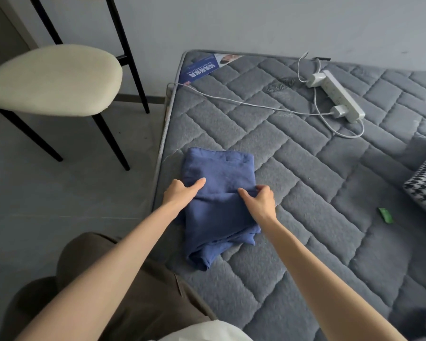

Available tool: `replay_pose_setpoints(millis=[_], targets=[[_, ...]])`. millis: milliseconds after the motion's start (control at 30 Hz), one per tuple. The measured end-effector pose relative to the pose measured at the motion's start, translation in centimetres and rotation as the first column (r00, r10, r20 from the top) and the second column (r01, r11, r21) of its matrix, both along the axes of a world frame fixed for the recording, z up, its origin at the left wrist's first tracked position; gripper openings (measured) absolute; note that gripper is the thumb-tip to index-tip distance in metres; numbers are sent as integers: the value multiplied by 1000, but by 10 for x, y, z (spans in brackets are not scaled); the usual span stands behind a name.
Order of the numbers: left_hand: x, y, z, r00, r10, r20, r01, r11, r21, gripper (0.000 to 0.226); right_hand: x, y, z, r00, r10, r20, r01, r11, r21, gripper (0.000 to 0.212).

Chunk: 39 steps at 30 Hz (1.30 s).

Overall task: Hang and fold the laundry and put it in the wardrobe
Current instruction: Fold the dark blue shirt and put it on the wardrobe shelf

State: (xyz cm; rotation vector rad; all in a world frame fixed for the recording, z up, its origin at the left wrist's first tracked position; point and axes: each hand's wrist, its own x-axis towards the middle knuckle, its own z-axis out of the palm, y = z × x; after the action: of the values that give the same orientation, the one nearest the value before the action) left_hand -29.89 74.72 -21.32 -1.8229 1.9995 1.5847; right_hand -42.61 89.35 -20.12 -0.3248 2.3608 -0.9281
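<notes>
Two hands hold the folded blue garment (pixel 219 168), which lies on the grey mattress (pixel 310 183) near its left edge: the left hand (pixel 182 191) grips one side, the right hand (pixel 260 199) pinches the fold.

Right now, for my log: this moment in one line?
fold | blue garment on mattress | left hand: thumb on edge | right hand: pinches fold

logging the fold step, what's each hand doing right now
Left hand: grips the blue garment at its left edge, thumb on top.
Right hand: pinches the garment's fold.
</notes>
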Motion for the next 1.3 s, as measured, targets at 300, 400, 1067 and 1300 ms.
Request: replay_pose_setpoints(millis=[300, 400, 1067, 1300], targets=[[5, 7, 0, 951, 132, -280, -74, 975, 210, 55, 0, -17, 9, 971, 46, 233, -7, 987, -163, 22], [17, 1, 9, 921, 131, -367, -56, 976, 209, 39, 3, -19, 20, 968, 87, 236, -11, 953, -303, 19], [245, -200, 119, 643, 372, -670, -542, 839, -54, 11, 195, -285, 121, 845, 534, -40, -449, 665, -597, 16], [357, -245, 174, 589, 505, -631, -674, 737, -40, 23, 302, -361, 169, 759, 650, -15, -543, 621, -565, 25]])
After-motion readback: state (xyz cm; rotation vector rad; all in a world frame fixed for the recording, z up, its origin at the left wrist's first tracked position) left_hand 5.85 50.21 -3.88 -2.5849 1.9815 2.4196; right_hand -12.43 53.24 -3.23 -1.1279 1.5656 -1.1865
